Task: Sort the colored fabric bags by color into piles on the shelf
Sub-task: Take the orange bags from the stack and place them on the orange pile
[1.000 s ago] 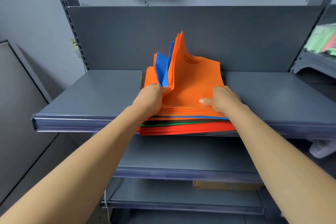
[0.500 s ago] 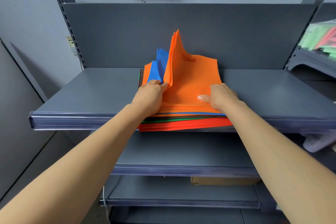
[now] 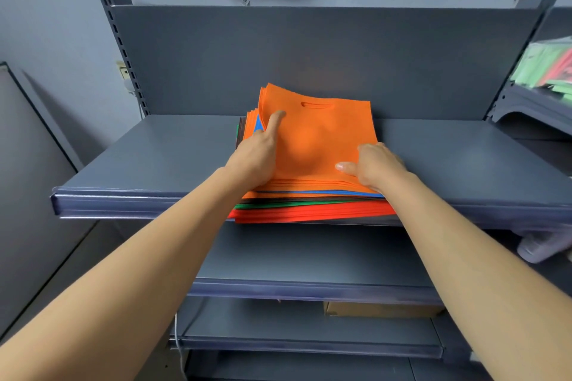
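Mostly hidden, the left hand [image 3: 257, 158] and right hand [image 3: 377, 167] clamp fingers on orange bags [image 3: 322, 133].

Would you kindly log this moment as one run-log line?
left hand: pinches orange bags at left edge | right hand: grips their right edge | mixed stack: overhangs shelf front

The bag stack [image 3: 312, 207] sits midway along the shelf [image 3: 148, 161], its near edge overhanging the front lip at 6 o'clock. Bare shelf surface runs wide at 9 and 3 o'clock of it. At 12 o'clock the back panel [image 3: 309, 52] (upright, full width) closes the way. The left hand [image 3: 257, 158] and right hand [image 3: 377, 164] grip the stack's side edges.
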The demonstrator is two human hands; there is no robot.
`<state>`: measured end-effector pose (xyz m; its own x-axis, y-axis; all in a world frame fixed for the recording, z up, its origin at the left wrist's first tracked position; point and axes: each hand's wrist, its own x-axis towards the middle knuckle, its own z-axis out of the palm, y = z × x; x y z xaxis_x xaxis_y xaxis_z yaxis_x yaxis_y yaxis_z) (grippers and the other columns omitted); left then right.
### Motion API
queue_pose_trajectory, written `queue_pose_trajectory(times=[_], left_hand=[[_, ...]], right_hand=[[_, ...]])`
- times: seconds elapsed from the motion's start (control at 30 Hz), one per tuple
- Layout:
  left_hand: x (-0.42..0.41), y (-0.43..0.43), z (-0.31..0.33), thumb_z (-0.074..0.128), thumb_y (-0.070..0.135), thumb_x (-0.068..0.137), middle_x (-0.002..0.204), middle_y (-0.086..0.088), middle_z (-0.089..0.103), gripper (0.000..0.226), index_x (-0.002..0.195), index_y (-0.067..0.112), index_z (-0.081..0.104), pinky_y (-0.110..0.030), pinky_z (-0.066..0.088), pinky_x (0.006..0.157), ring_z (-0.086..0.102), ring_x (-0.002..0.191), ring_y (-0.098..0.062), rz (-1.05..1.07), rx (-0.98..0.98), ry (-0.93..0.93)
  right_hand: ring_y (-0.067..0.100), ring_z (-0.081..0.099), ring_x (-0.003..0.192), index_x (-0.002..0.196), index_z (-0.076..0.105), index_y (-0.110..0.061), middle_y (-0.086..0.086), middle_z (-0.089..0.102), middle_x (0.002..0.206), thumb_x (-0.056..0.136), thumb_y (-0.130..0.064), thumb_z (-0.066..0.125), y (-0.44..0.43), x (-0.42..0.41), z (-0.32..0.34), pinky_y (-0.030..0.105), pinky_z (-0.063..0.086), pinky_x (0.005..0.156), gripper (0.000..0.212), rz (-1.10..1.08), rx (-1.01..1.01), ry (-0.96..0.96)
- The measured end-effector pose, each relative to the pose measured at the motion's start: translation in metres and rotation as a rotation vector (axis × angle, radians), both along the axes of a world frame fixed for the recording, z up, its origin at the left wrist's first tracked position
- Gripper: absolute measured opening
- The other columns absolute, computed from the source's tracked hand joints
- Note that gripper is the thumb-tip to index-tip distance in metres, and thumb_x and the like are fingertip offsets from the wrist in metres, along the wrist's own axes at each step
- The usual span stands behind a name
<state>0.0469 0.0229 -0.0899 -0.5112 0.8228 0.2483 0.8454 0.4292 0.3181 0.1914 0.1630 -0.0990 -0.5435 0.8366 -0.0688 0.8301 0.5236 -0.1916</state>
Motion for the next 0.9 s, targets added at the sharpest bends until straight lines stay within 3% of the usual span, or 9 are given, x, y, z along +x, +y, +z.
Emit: queue_pose_trajectory(times=[0.07, 0.13, 0.27, 0.37, 0.53, 0.63, 0.77, 0.9], left_hand=[[0.001, -0.001, 0.001, 0.029, -0.004, 0.085, 0.11, -0.016, 0.046, 0.065, 0.143, 0.024, 0.023, -0.042, 0.043, 0.076, 0.053, 0.09, -0.04, 0.056, 0.018, -0.026], [0.0, -0.005, 0.004, 0.033, -0.001, 0.087, 0.12, -0.017, 0.04, 0.049, 0.133, 0.015, 0.039, -0.042, 0.043, 0.077, 0.054, 0.095, -0.042, 0.146, 0.013, -0.02], [-0.012, -0.024, 0.014, 0.035, -0.001, 0.088, 0.121, -0.019, 0.035, 0.031, 0.116, 0.005, 0.048, -0.039, 0.038, 0.069, 0.045, 0.073, -0.035, 0.331, -0.027, 0.006], [-0.028, -0.045, 0.015, 0.033, 0.0, 0.088, 0.117, -0.02, 0.036, 0.018, 0.102, 0.003, 0.046, -0.04, 0.037, 0.07, 0.042, 0.071, -0.033, 0.412, -0.141, -0.013], [-0.047, -0.065, 0.003, 0.034, 0.005, 0.091, 0.122, -0.02, 0.035, 0.026, 0.112, 0.001, 0.048, -0.042, 0.043, 0.08, 0.047, 0.078, -0.036, 0.412, -0.188, -0.093], [-0.048, -0.068, 0.003, 0.036, 0.004, 0.091, 0.125, -0.019, 0.037, 0.03, 0.117, 0.002, 0.052, -0.041, 0.042, 0.078, 0.048, 0.082, -0.037, 0.395, -0.147, -0.092], [-0.043, -0.075, 0.008, 0.035, 0.001, 0.09, 0.119, -0.014, 0.045, 0.023, 0.096, 0.001, 0.057, -0.038, 0.038, 0.07, 0.05, 0.085, -0.038, 0.366, -0.014, 0.017], [-0.037, -0.083, 0.016, 0.036, -0.005, 0.084, 0.142, 0.006, 0.042, 0.044, 0.116, 0.012, 0.06, -0.04, 0.047, 0.08, 0.056, 0.102, -0.039, 0.222, -0.01, 0.187]], right_hand=[[0.035, 0.044, 0.125, 0.129, 0.048, -0.009, 0.017, 0.038, 0.142, 0.089, -0.058, 0.049, -0.001, 0.001, 0.003, 0.043, 0.037, 0.099, 0.064, 0.006, 0.021, 0.009], [0.035, 0.044, 0.122, 0.12, 0.052, -0.009, 0.016, 0.044, 0.135, 0.088, -0.057, 0.051, -0.004, 0.0, 0.008, 0.042, 0.035, 0.098, 0.058, 0.01, 0.078, 0.031], [0.034, 0.047, 0.116, 0.116, 0.052, -0.008, 0.017, 0.049, 0.128, 0.09, -0.053, 0.051, -0.014, -0.017, 0.018, 0.04, 0.039, 0.089, 0.052, 0.056, 0.079, 0.134], [0.029, 0.05, 0.096, 0.102, 0.052, -0.007, 0.015, 0.056, 0.116, 0.092, -0.048, 0.052, -0.024, -0.032, 0.018, 0.034, 0.039, 0.074, 0.042, 0.108, -0.015, 0.187], [0.031, 0.052, 0.11, 0.116, 0.053, -0.004, 0.014, 0.056, 0.121, 0.09, -0.044, 0.057, -0.044, -0.056, 0.015, 0.037, 0.044, 0.083, 0.048, 0.116, -0.074, 0.254], [0.03, 0.054, 0.108, 0.118, 0.053, -0.003, 0.013, 0.056, 0.121, 0.088, -0.036, 0.064, -0.049, -0.063, 0.018, 0.035, 0.044, 0.078, 0.046, 0.05, -0.139, 0.361], [0.032, 0.052, 0.117, 0.122, 0.056, -0.005, 0.014, 0.055, 0.128, 0.088, -0.016, 0.063, -0.054, -0.065, 0.019, 0.036, 0.044, 0.091, 0.037, 0.017, -0.057, 0.407], [0.033, 0.051, 0.116, 0.128, 0.055, -0.013, 0.013, 0.047, 0.132, 0.092, -0.01, 0.054, -0.068, -0.068, 0.025, 0.038, 0.044, 0.09, 0.037, 0.099, 0.088, 0.398]])
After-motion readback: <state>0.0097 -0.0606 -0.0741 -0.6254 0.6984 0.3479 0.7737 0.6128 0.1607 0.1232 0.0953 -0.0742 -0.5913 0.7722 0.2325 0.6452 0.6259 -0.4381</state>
